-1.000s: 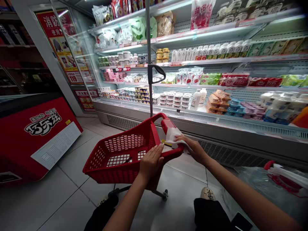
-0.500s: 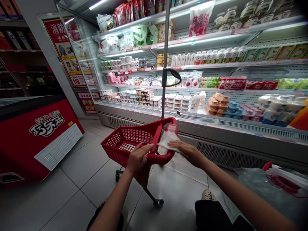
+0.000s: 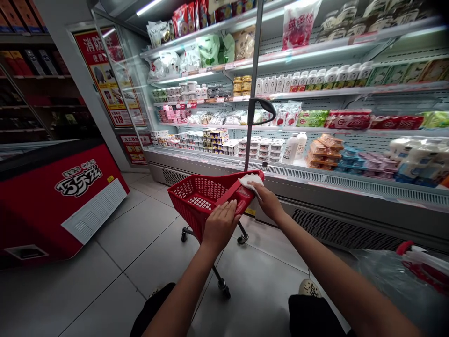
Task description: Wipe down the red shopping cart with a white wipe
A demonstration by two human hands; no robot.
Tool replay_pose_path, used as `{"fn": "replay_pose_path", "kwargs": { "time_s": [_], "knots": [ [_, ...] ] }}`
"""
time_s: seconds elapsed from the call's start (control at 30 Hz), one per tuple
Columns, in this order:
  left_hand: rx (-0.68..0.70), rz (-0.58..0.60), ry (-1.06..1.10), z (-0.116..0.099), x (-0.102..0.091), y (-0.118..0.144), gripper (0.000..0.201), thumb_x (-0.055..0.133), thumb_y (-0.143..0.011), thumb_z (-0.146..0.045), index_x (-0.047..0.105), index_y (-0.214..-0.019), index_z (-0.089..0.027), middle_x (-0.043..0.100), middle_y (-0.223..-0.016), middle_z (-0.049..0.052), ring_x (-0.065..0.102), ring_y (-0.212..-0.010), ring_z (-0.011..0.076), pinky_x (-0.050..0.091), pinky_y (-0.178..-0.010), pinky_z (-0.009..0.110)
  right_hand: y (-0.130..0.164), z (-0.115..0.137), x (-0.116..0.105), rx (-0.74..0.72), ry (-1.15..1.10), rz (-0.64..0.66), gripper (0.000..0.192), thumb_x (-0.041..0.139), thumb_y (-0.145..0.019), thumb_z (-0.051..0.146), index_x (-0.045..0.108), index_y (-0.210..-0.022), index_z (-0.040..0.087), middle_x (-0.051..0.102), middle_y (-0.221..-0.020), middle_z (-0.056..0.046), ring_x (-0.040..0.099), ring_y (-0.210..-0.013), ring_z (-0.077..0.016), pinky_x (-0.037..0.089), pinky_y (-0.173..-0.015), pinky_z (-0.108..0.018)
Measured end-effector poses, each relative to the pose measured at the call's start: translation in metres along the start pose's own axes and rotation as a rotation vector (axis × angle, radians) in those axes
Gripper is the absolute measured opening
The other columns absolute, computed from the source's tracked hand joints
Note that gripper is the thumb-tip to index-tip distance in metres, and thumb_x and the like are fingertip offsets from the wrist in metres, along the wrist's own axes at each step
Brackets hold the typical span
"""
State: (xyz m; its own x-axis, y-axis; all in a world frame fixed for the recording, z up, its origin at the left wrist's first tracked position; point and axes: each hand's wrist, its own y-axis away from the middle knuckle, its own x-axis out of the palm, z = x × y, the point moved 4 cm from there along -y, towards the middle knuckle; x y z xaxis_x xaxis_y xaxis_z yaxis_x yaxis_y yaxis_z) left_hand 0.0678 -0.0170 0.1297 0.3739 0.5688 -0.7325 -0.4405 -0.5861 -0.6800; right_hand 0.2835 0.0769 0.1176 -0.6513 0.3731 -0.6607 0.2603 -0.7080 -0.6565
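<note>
Head view: left hand gripping near rim of red basket cart on floor; right hand pressing white cloth flat on basket's far corner, beside chiller shelves.

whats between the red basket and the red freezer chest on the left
In the head view, only bare grey floor tiles lie between the red basket and the red freezer chest.

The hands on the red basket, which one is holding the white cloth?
The right hand presses the cloth onto the basket corner; the left hand grips the rim bare.
</note>
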Motion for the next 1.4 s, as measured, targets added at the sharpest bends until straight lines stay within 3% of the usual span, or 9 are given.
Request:
{"fn": "replay_pose_path", "kwargs": {
  "time_s": [0.17,0.33,0.47,0.63,0.7,0.93,1.03,1.2,1.4],
  "knots": [
    [-0.178,0.031,-0.094,0.009,0.008,-0.014,0.07,0.039,-0.105,-0.055,0.04,-0.156,-0.007,0.054,-0.151,0.024,0.059,-0.134,0.0356,0.051,-0.107,0.048,0.015,0.041,0.003,-0.129,-0.024,-0.002,0.059,0.043,-0.096,0.008,0.051,-0.15,0.028,0.059,-0.15,-0.006,0.051,-0.143,-0.0232,0.046,-0.118,-0.045],
    [-0.198,0.057,-0.099,0.005,0.009,-0.024,0.082,0.043,-0.101,-0.062,0.032,-0.159,-0.005,0.041,-0.157,0.031,0.053,-0.139,0.0406,0.05,-0.106,0.051,0.019,0.077,0.002,-0.273,-0.056,0.056,0.056,0.046,-0.097,0.009,0.053,-0.149,0.029,0.065,-0.143,-0.005,0.057,-0.136,-0.0216,0.049,-0.114,-0.041],
    [-0.135,0.086,-0.132,0.013,-0.005,-0.011,0.091,0.047,-0.098,-0.066,0.024,-0.162,-0.006,0.042,-0.158,0.03,0.054,-0.138,0.0393,0.049,-0.108,0.049,0.014,0.064,0.0,-0.319,-0.065,0.073,0.057,0.044,-0.097,0.008,0.053,-0.148,0.03,0.063,-0.145,-0.005,0.057,-0.137,-0.0208,0.048,-0.115,-0.042],
    [-0.078,0.098,-0.174,0.022,-0.013,-0.004,0.075,0.05,-0.103,-0.046,0.023,-0.163,-0.01,0.046,-0.157,0.024,0.057,-0.136,0.0352,0.046,-0.112,0.048,0.011,0.022,-0.003,-0.105,0.037,-0.011,0.068,0.044,-0.088,0.001,0.052,-0.15,0.029,0.063,-0.145,-0.006,0.057,-0.137,-0.024,0.052,-0.112,-0.043],
    [-0.066,0.096,-0.192,0.022,-0.011,-0.006,0.072,0.051,-0.103,-0.041,0.025,-0.163,-0.01,0.046,-0.157,0.023,0.056,-0.137,0.0346,0.043,-0.116,0.048,0.013,0.029,0.002,-0.107,0.045,-0.033,0.069,0.043,-0.088,0.0,0.05,-0.151,0.029,0.062,-0.146,-0.006,0.054,-0.14,-0.0242,0.049,-0.115,-0.046],
    [-0.012,0.078,-0.191,0.023,-0.012,-0.006,0.07,0.045,-0.105,-0.036,0.022,-0.163,-0.005,0.047,-0.157,0.022,0.054,-0.139,0.0317,0.04,-0.119,0.046,0.018,0.107,0.028,-0.363,-0.042,-0.008,0.058,0.043,-0.097,0.006,0.05,-0.151,0.026,0.061,-0.147,-0.007,0.052,-0.142,-0.0215,0.04,-0.123,-0.046],
    [0.002,0.066,-0.183,0.026,-0.017,-0.003,0.073,0.045,-0.105,-0.039,0.019,-0.164,-0.007,0.047,-0.157,0.02,0.056,-0.138,0.031,0.041,-0.119,0.044,0.017,0.092,0.021,-0.373,-0.045,-0.005,0.055,0.042,-0.099,0.007,0.052,-0.15,0.028,0.062,-0.146,-0.006,0.055,-0.139,-0.0209,0.044,-0.12,-0.045],
    [0.005,0.084,-0.172,0.029,-0.021,-0.001,0.071,0.046,-0.105,-0.039,0.02,-0.165,-0.012,0.047,-0.158,0.018,0.057,-0.137,0.0297,0.041,-0.119,0.045,0.019,0.046,0.003,-0.168,0.0,-0.108,0.061,0.042,-0.096,0.007,0.049,-0.153,0.028,0.061,-0.148,-0.006,0.054,-0.14,-0.0233,0.045,-0.119,-0.047],
    [0.025,0.067,-0.131,0.032,-0.024,-0.005,0.073,0.05,-0.103,-0.039,0.021,-0.165,-0.013,0.053,-0.154,0.016,0.06,-0.134,0.0286,0.044,-0.117,0.042,0.039,0.095,0.032,-0.29,-0.027,-0.124,0.07,0.034,-0.098,0.002,0.033,-0.162,0.03,0.053,-0.155,-0.005,0.041,-0.149,-0.0217,0.036,-0.126,-0.051]
  ]
}}
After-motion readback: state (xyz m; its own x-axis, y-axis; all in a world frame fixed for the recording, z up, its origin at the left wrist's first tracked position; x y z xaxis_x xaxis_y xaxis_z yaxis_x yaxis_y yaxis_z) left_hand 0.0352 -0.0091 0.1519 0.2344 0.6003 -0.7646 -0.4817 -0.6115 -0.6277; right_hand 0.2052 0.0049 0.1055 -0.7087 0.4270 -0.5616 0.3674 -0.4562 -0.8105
